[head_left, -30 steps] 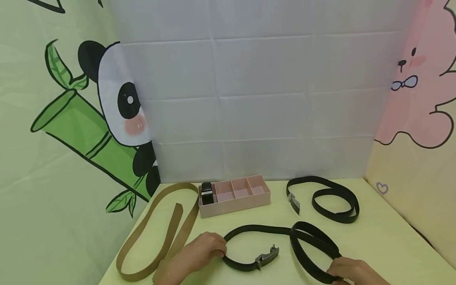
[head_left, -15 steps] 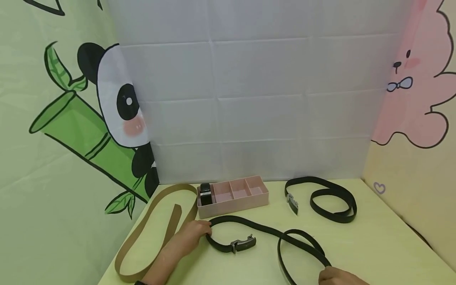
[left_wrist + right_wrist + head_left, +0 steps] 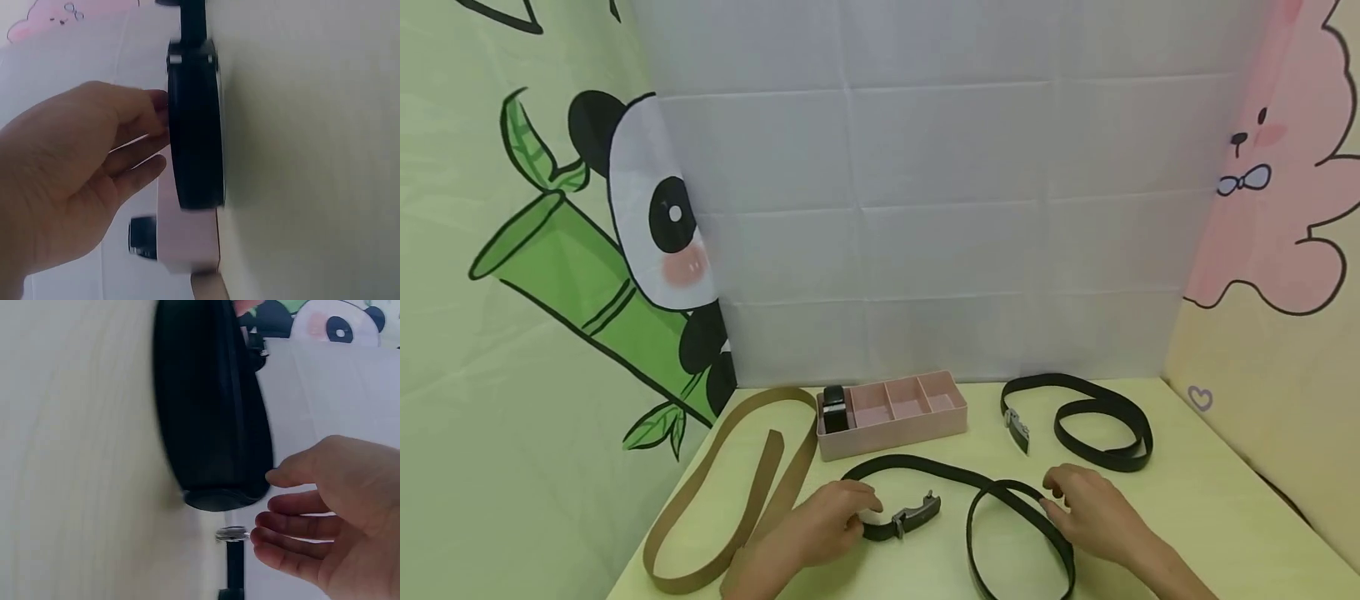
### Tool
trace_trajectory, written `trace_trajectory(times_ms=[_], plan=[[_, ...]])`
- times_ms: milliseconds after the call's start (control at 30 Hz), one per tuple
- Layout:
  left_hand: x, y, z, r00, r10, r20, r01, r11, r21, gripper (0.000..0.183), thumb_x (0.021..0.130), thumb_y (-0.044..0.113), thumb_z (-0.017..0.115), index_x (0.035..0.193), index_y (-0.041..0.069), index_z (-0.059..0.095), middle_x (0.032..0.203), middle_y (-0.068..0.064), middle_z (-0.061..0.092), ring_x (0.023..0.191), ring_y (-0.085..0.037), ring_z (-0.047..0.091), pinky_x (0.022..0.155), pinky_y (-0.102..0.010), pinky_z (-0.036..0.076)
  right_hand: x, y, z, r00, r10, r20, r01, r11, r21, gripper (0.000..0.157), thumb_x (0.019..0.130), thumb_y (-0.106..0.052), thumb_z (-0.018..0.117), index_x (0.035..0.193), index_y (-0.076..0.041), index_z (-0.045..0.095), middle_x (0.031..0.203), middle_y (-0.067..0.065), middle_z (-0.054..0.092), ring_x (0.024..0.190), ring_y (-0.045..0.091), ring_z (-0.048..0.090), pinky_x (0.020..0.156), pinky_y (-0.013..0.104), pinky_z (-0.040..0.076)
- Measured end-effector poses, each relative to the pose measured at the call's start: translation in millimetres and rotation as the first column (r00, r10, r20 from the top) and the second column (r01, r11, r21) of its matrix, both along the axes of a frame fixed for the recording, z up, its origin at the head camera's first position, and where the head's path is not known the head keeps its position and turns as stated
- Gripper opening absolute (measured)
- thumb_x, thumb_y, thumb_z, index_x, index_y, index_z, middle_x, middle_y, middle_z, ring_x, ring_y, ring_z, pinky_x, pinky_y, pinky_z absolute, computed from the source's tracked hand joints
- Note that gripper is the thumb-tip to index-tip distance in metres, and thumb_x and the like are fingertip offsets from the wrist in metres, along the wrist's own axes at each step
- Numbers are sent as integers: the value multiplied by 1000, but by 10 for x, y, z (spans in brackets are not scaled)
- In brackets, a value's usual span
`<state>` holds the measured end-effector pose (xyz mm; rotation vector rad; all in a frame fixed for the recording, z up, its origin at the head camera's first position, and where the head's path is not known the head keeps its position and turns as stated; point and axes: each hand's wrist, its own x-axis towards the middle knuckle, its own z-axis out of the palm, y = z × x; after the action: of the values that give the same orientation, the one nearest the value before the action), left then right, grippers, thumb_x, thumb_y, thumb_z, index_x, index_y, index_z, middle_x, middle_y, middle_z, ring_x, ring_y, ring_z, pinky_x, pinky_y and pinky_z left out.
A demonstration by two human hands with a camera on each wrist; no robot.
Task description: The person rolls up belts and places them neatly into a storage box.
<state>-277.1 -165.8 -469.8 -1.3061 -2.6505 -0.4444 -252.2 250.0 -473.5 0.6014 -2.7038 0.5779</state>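
Note:
A black belt (image 3: 925,468) with a dark metal buckle (image 3: 917,517) lies across the front of the table, its strap crossing itself in a loop at the right. My left hand (image 3: 831,525) is at the strap's left bend, covering part of it. In the left wrist view, its relaxed fingertips (image 3: 153,165) are right beside the black strap (image 3: 197,131), and I cannot tell whether they touch. My right hand (image 3: 1093,508), fingers loosely bent and holding nothing, is beside the loop. In the right wrist view, its thumb comes up to the strap's edge (image 3: 212,412).
A pink divided box (image 3: 895,437) stands at the back, with a rolled black belt (image 3: 835,410) in its left compartment. Another black belt (image 3: 1105,458) lies coiled at back right. A tan belt (image 3: 681,500) curves along the left side.
The hands have drawn the black belt leftward and back. Now my right hand has let go and risen from the front edge, and my left hand has loosened and shifted slightly right.

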Motion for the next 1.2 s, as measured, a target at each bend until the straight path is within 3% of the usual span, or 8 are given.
trace_trajectory(times_ms=[133,333,533,667,800,900,1000,1200], plan=[[50,167,-70,997,-67,-40,69,997,35,24,87,3,73,108,10,79,105,2,76,97,-7,67,82,-27,57,-111,-70,-70,994,-70,82,68,997,34,16,84,-13,79,76,-19,67,67,-11,57,59,5,47,52,24,42],[74,197,-94,999,-45,-15,46,997,69,19,89,7,78,107,11,79,94,4,78,83,3,66,72,-16,55,-105,-201,82,996,-85,25,86,996,-37,23,82,-7,81,71,-19,65,63,-13,56,55,4,47,51,23,42],[87,139,-37,999,-31,41,29,998,55,17,90,7,77,106,11,80,92,4,78,82,6,65,71,-15,54,-63,-474,116,998,54,36,-50,994,-95,24,82,-11,83,72,-21,64,62,-16,57,54,0,47,49,20,43],[82,143,-11,999,-40,33,39,998,41,16,90,8,77,105,11,80,92,5,78,82,4,66,71,-15,54,-32,-582,3,990,131,60,-130,991,-25,25,82,-12,84,68,-21,65,65,-16,55,55,-1,46,49,19,42],[49,208,20,999,-54,-7,54,998,36,15,90,13,77,105,11,79,94,4,77,85,-3,68,73,-18,54,-7,-610,-71,990,135,30,-136,989,60,26,80,-11,85,65,-20,66,66,-13,53,57,1,46,49,21,41],[-34,336,79,999,-41,-20,41,998,42,18,94,17,74,109,10,79,101,0,77,92,-9,69,78,-24,56,-6,-611,-90,991,132,1,-131,988,84,20,78,-8,86,70,-17,70,69,-9,58,60,2,51,50,23,44],[-194,544,166,998,-24,-52,25,999,30,21,96,16,72,114,9,78,109,-3,76,98,-12,68,84,-28,56,-29,-608,-91,991,133,-24,-130,987,90,20,77,-5,86,73,-16,70,71,-8,61,62,3,54,52,24,47],[-500,1148,224,993,-43,-109,30,992,-126,25,95,15,74,119,11,77,111,-1,75,102,-10,66,85,-23,54,-80,-622,-132,985,158,-70,-152,985,79,29,74,-3,87,67,-19,64,69,-10,57,60,2,50,51,23,45]])
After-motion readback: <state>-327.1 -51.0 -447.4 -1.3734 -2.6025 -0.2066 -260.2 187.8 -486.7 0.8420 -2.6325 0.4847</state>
